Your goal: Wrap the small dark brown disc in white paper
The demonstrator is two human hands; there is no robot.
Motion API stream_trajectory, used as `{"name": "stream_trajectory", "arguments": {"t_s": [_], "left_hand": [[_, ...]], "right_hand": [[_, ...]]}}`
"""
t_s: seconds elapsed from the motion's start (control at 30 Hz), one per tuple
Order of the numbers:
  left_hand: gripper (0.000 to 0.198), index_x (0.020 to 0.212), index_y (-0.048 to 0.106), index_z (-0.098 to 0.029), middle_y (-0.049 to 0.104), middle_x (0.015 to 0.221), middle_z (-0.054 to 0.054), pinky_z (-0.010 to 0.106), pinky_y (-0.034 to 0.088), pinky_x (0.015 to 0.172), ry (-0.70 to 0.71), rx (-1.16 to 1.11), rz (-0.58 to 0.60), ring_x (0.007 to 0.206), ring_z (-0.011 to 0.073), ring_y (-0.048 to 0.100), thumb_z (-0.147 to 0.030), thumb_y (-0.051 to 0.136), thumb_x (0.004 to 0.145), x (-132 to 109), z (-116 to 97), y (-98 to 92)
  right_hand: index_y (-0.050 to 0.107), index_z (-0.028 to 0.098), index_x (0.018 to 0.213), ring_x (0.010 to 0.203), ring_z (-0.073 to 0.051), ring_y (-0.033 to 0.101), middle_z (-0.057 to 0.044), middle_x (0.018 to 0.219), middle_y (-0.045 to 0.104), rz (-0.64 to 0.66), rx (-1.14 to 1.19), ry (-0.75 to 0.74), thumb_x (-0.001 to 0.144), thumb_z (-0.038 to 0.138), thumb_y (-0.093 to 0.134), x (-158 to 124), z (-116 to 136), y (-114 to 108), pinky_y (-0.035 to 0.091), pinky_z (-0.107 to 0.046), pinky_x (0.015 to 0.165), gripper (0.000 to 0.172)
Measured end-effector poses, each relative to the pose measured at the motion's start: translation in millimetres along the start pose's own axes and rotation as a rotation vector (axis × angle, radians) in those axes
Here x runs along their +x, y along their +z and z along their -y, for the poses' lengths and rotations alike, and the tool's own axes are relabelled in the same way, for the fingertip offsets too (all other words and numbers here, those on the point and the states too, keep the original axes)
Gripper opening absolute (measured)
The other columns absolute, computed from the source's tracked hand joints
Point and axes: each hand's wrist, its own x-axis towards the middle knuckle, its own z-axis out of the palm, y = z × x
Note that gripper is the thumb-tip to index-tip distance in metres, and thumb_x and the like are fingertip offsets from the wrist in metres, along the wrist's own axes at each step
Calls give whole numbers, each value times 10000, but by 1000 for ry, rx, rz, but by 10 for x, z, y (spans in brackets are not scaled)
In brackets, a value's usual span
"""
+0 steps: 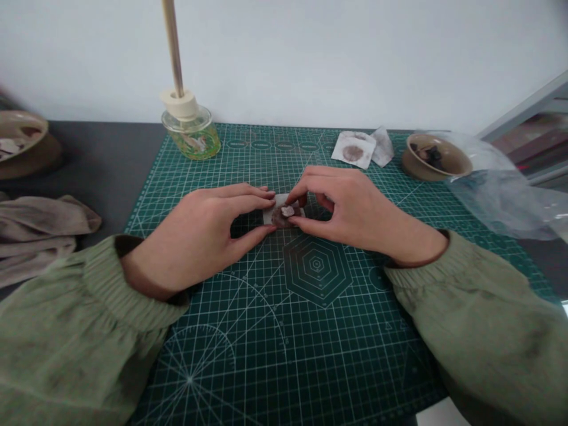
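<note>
Brown fragment (279, 218) pinched by left hand (199, 236) and right hand (350, 207); dark pieces (432, 157) in bowl (415, 167)

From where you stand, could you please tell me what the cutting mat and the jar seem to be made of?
The cutting mat looks like matte green vinyl or plastic, printed with pale grid lines. The jar looks like clear glass, from its glossy see-through walls, though possibly plastic.
</note>
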Motion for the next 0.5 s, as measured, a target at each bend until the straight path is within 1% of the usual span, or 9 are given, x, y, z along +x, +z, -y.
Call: {"name": "stream_trajectory", "arguments": {"t_s": [0.1,0.23,0.37,0.5], "left_hand": [[286,1387,948,-382,919,1577,37,602,744,1332,-6,-21,-5,1449,395,909,-498,745,1221,7,4,-2],[293,1384,967,-395,919,1574,36,647,744,1325,-19,-18,6,1432,415,914,-517,763,1214,18,8,-5],[303,1406,969,-421,920,1572,16,628,741,1332,-10,14,10,1406,401,923,-544,765,1218,15,13,-13],[384,1423,969,-359,924,1563,55,632,759,1299,13,49,7,1383,414,931,-586,714,1248,13,15,-17]], "right_hand": [[894,200,1170,821,-212,642,-62,1078,830,-7,4,-21,1074,333,865,3,7,17,450,-383,815,167],[880,222,1166,862,-229,674,-65,1114,860,-22,24,-39,1079,314,858,11,12,45,476,-393,851,129],[874,230,1147,879,-237,693,-61,1106,869,-12,35,-51,1086,302,839,23,13,44,491,-402,875,100],[881,214,1116,845,-224,685,-54,1053,851,-9,4,-26,1052,292,860,36,9,49,476,-397,858,103]]}}
